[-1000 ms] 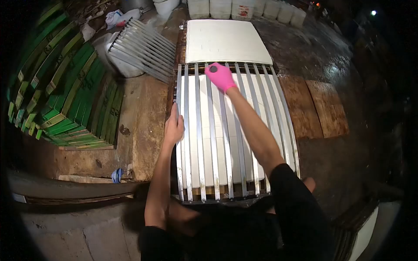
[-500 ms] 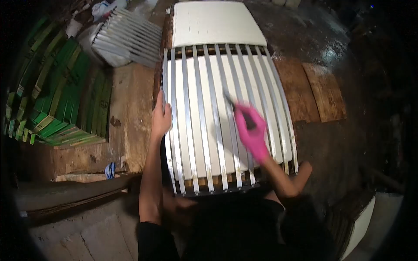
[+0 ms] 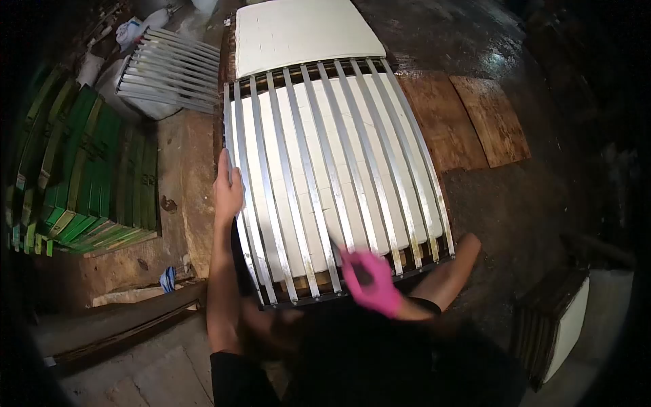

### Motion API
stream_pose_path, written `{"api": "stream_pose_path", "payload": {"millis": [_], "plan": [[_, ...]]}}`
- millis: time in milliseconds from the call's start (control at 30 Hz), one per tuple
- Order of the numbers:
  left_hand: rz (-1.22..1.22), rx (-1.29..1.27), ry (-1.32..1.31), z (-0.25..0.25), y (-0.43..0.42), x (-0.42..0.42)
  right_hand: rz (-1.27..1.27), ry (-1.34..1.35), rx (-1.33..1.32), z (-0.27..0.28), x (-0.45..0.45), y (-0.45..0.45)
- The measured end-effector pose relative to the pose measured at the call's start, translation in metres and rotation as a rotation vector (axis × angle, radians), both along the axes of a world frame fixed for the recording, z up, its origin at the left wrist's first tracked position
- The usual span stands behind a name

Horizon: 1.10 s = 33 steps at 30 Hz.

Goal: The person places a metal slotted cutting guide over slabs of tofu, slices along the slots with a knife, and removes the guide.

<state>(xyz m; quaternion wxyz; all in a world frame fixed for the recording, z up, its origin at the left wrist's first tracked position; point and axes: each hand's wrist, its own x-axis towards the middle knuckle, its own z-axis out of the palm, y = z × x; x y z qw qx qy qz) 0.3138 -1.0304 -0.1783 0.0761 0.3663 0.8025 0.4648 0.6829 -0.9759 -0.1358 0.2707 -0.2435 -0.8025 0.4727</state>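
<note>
A pink glove covers my right hand (image 3: 371, 283), which is closed around a thin, dark, pointed knife (image 3: 336, 245), blurred by motion. Its tip is over the near part of a slatted metal rack (image 3: 309, 269). Beneath the bars lies a soft-looking white slab (image 3: 268, 129) with fine lines across its surface. My bare left hand (image 3: 229, 190) grips the rack's left edge, thumb up; its other fingers are partly hidden. A second white slab (image 3: 305, 34) lies uncovered beyond the rack's far end.
Green slatted frames (image 3: 88, 169) are stacked at the left. Another metal rack (image 3: 166, 71) lies behind them. Brown boards (image 3: 488, 122) rest on the wet floor at the right. A stack with a white face (image 3: 566, 332) stands at lower right, and a beam (image 3: 122, 315) at lower left.
My right hand has moved with the knife toward me, down to the rack's near end. My left hand still holds the left edge. Fine lines on the slab show more clearly. The view has shifted slightly.
</note>
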Motion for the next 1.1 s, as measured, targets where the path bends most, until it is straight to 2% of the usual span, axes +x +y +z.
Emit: {"api": "stream_pose_path", "payload": {"millis": [33, 100, 133, 167, 200, 267, 300, 367, 433, 500, 567, 600, 633, 667, 700, 733, 767, 833, 867, 900, 933, 967, 1000, 1033, 1100], "plan": [[0.000, -0.007, 0.005, 0.001, 0.000, -0.001, 0.066, 0.097, -0.014, 0.034, 0.026, -0.012], [-0.002, -0.024, 0.007, 0.000, -0.005, -0.002, 0.213, 0.043, -0.218, 0.059, 0.053, 0.014], [-0.006, -0.030, 0.001, 0.000, -0.008, 0.002, -0.010, 0.141, -0.436, 0.049, 0.037, 0.024], [-0.007, -0.014, 0.011, 0.003, -0.003, 0.000, -0.112, 0.246, -0.530, 0.043, 0.010, 0.056], [0.004, -0.052, 0.056, 0.005, -0.004, 0.000, -0.194, 0.279, -0.281, 0.035, -0.029, 0.091], [0.003, -0.050, 0.024, 0.002, -0.005, -0.001, -0.154, 0.325, -0.059, 0.018, -0.120, 0.169], [-0.012, -0.038, 0.018, 0.004, -0.004, -0.002, -0.163, 0.241, -0.030, 0.028, -0.157, 0.195], [-0.021, -0.031, 0.080, -0.008, -0.005, -0.011, -0.181, 0.161, 0.162, 0.017, -0.239, 0.253], [-0.008, -0.056, 0.071, 0.000, -0.001, -0.009, -0.180, -0.038, 0.162, 0.026, -0.276, 0.275], [-0.005, -0.056, 0.035, -0.003, -0.002, -0.007, -0.244, -0.021, 0.048, -0.005, -0.292, 0.281], [-0.016, -0.042, -0.015, -0.004, -0.003, -0.007, -0.222, 0.210, -0.089, -0.024, -0.242, 0.234], [-0.023, -0.039, 0.020, -0.008, -0.002, -0.012, -0.186, 0.240, -0.034, -0.029, -0.200, 0.199], [-0.024, -0.040, 0.046, -0.017, -0.004, -0.015, -0.152, 0.230, 0.026, -0.031, -0.145, 0.157], [-0.034, -0.011, 0.021, -0.019, -0.004, -0.012, -0.132, 0.101, 0.071, -0.023, -0.085, 0.111], [-0.039, 0.025, 0.004, -0.012, -0.002, -0.010, -0.083, 0.082, 0.033, -0.035, -0.023, 0.067], [-0.016, -0.012, -0.063, 0.004, 0.000, -0.001, -0.008, 0.072, 0.119, -0.009, 0.025, 0.038], [-0.016, -0.004, -0.068, -0.001, 0.001, -0.002, 0.029, 0.065, 0.020, 0.025, 0.055, 0.021], [-0.028, 0.006, -0.059, -0.005, 0.000, -0.007, 0.101, 0.019, -0.198, 0.050, 0.083, 0.036], [-0.026, -0.002, -0.110, 0.003, -0.001, -0.002, -0.066, 0.128, -0.319, 0.061, 0.064, 0.053], [-0.030, -0.010, -0.104, 0.006, 0.000, -0.002, -0.210, 0.130, -0.432, 0.046, 0.048, 0.074], [-0.028, -0.006, -0.090, 0.006, 0.000, -0.002, -0.188, 0.282, -0.167, 0.037, 0.009, 0.113], [-0.023, -0.002, -0.076, 0.006, -0.001, 0.000, -0.232, 0.279, -0.030, 0.023, -0.035, 0.152], [-0.009, 0.011, -0.098, 0.006, -0.001, 0.001, -0.233, 0.160, 0.036, 0.030, -0.074, 0.187], [-0.004, 0.015, -0.170, 0.006, -0.002, 0.001, -0.231, 0.204, 0.168, 0.019, -0.117, 0.223], [-0.021, 0.001, -0.045, 0.004, -0.001, -0.001, -0.217, 0.093, 0.186, 0.026, -0.190, 0.271]]}}
